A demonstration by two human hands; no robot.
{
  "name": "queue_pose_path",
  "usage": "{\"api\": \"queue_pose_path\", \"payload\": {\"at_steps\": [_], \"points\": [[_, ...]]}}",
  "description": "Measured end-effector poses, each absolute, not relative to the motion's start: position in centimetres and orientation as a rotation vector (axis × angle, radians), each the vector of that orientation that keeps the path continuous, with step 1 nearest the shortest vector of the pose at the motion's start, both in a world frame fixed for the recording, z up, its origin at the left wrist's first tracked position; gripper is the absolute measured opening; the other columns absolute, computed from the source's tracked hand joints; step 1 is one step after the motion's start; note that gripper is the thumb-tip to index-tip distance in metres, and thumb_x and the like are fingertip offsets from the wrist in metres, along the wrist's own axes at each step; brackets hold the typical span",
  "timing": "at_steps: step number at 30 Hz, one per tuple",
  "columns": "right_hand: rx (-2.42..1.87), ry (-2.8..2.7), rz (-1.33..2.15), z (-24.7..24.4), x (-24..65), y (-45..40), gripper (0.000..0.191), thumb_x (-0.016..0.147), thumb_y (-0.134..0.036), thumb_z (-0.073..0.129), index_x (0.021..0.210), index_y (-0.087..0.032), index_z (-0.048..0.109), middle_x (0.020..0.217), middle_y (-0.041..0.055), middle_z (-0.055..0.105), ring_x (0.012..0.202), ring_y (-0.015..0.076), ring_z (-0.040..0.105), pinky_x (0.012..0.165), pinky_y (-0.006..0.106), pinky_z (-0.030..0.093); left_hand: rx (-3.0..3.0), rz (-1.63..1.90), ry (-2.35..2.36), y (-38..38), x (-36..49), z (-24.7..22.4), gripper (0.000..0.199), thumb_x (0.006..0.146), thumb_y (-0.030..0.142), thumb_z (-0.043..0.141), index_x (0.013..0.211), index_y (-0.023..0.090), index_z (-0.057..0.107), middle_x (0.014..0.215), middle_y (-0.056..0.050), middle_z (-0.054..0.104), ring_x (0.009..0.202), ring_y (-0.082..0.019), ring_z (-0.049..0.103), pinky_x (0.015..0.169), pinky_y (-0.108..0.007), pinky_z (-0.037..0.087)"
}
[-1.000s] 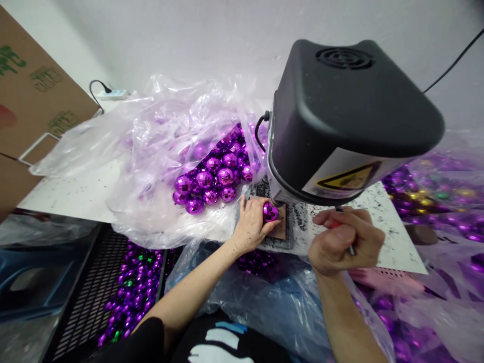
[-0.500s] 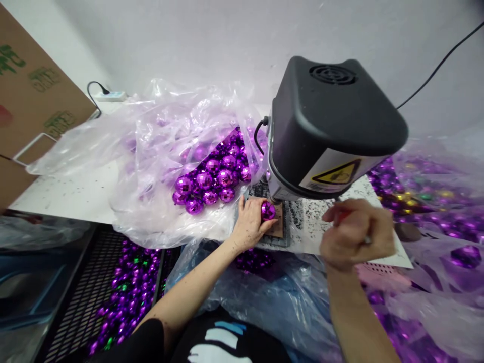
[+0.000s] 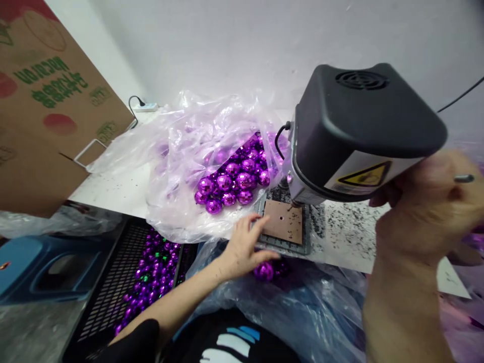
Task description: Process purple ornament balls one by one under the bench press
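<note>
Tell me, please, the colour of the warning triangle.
The warning triangle is yellow, bordered in black (head view).

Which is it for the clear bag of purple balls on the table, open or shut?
Open: the upper film of the clear bag stops short, leaving many purple balls uncovered at its mouth.

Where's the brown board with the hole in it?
In the head view, the brown board lies right of centre on the grey base, beside the left hand and below and left of the black machine.
</note>
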State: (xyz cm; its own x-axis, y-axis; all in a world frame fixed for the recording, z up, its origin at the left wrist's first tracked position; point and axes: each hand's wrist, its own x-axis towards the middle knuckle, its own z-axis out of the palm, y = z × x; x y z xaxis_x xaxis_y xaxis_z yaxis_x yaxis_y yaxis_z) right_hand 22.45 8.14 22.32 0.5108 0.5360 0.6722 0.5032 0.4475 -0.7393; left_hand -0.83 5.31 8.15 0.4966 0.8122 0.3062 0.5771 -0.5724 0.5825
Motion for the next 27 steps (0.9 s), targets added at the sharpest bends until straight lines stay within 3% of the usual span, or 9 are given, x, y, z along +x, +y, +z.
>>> {"api": "queue_pose_path", "payload": {"at_steps": [3,6,10,13,17,20,23,27], "points": [[-1.181,-1.131,0.021,22.4,22.5,8.1,0.046,0.091,-0.051,0.051,0.067,-0.012,0.053,0.057,-0.002,0.042,0.044,0.0046,0.042,0.038,0.024,0.027,2.381,0.974,1.415,11.3,-1.1,9.5,0.056,0.091,0.046,0.063,0.138,0.021,0.048,0.132,-0.014,0.05,0.123,-0.029,0.048,0.104,-0.047,0.042],[-1.209,-1.135,0.027,22.5,22.6,8.1,0.049,0.09,-0.052,0.052,0.063,-0.012,0.049,0.055,-0.0027,0.039,0.043,0.0045,0.041,0.039,0.024,0.026,2.432,0.844,1.678,16.4,-0.6,10.2,0.056,0.086,0.036,0.07,0.135,0.016,0.052,0.129,-0.016,0.053,0.118,-0.033,0.05,0.102,-0.048,0.042],[-1.238,-1.133,0.033,22.7,22.6,8.0,0.05,0.091,-0.052,0.051,0.061,-0.012,0.046,0.05,-0.0035,0.037,0.042,0.0046,0.041,0.041,0.024,0.026,2.287,0.811,1.606,18.2,-0.4,10.7,0.049,0.078,0.025,0.077,0.123,0.018,0.057,0.118,-0.012,0.059,0.111,-0.031,0.055,0.096,-0.045,0.045],[-1.245,-1.141,0.032,22.8,22.6,7.9,0.05,0.091,-0.051,0.05,0.062,-0.011,0.046,0.05,-0.0038,0.037,0.043,0.0041,0.041,0.041,0.023,0.027,1.768,0.988,1.298,16.3,-1.2,11.1,0.052,0.08,0.033,0.074,0.126,0.021,0.052,0.112,-0.009,0.061,0.103,-0.024,0.06,0.087,-0.039,0.05],[-1.205,-1.172,0.026,22.8,22.6,8.0,0.05,0.093,-0.05,0.047,0.062,-0.011,0.044,0.05,-0.004,0.036,0.043,0.003,0.04,0.041,0.021,0.027,1.269,0.822,0.902,12.5,-1.6,10.8,0.063,0.076,0.039,0.076,0.132,0.025,0.05,0.111,-0.006,0.063,0.1,-0.021,0.063,0.086,-0.035,0.051],[-1.156,-1.138,0.039,22.9,22.5,8.4,0.046,0.092,-0.046,0.051,0.062,-0.011,0.045,0.051,-0.0042,0.034,0.042,0.0024,0.038,0.039,0.019,0.025,1.305,0.741,0.906,10.4,-0.9,9.9,0.047,0.078,0.044,0.074,0.118,0.022,0.062,0.108,-0.003,0.065,0.1,-0.019,0.061,0.091,-0.032,0.048],[-1.162,-1.089,0.133,23.3,22.8,9.1,0.045,0.088,-0.049,0.055,0.064,-0.011,0.05,0.05,-0.0042,0.034,0.04,0.0031,0.037,0.036,0.019,0.024,1.396,0.747,0.997,9.4,0.1,9.1,0.04,0.086,0.053,0.063,0.103,0.018,0.066,0.095,-0.002,0.066,0.093,-0.018,0.06,0.085,-0.03,0.048],[-1.2,-1.089,0.293,24.1,23.5,10.1,0.052,0.084,-0.058,0.058,0.064,-0.011,0.052,0.049,-0.0049,0.032,0.036,0.0027,0.033,0.033,0.018,0.023,1.361,0.765,0.986,9.5,1.0,8.8,0.045,0.078,0.048,0.074,0.109,0.018,0.061,0.1,-0.004,0.068,0.095,-0.018,0.063,0.087,-0.031,0.05]]}}
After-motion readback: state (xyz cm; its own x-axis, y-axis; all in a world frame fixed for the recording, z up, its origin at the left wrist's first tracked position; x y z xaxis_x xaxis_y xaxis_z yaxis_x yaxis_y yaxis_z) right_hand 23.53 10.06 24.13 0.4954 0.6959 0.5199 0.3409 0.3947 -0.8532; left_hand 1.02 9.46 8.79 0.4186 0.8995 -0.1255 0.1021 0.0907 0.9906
